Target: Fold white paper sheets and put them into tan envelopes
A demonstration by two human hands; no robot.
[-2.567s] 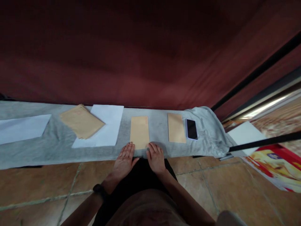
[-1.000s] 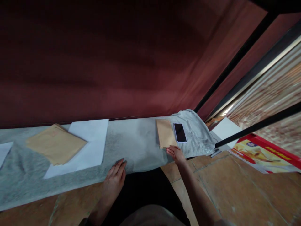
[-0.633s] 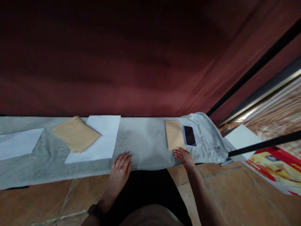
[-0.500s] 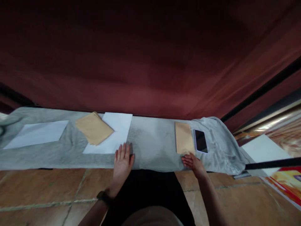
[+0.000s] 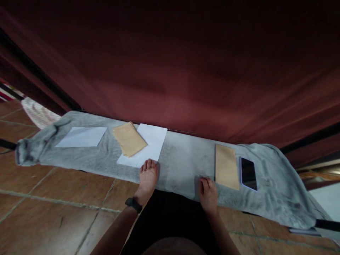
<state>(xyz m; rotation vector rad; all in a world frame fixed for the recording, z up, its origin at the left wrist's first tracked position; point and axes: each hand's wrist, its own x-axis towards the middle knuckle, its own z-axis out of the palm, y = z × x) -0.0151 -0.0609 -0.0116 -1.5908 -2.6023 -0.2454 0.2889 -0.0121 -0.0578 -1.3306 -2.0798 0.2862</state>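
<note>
My left hand [image 5: 148,175] lies at the near edge of a white sheet of paper [image 5: 156,136], palm down, with its fingers laid out and nothing held. Partly covering that sheet is a slanted stack of brown envelopes [image 5: 129,139]. My right hand [image 5: 208,193] rests on the grey cloth [image 5: 183,156] near its front edge. Its fingers are curled in, and I see nothing in them. Just right of that hand lies a flat brown envelope [image 5: 226,166], apart from the fingers. Beside it is a phone [image 5: 249,173] with a dark screen and a pale purple rim.
Another white sheet [image 5: 82,137] lies on the cloth's left part. A dark red curtain [image 5: 170,81] hangs behind the cloth-covered surface. Black bars [image 5: 325,136] run along both sides. Brown floor tiles [image 5: 53,212] show below, and a pale board [image 5: 326,200] stands at far right.
My right hand has moved left, off the brown envelope's near edge, and its fingers have curled. My left hand stays by the white sheet. The view has shifted left and tilted.
</note>
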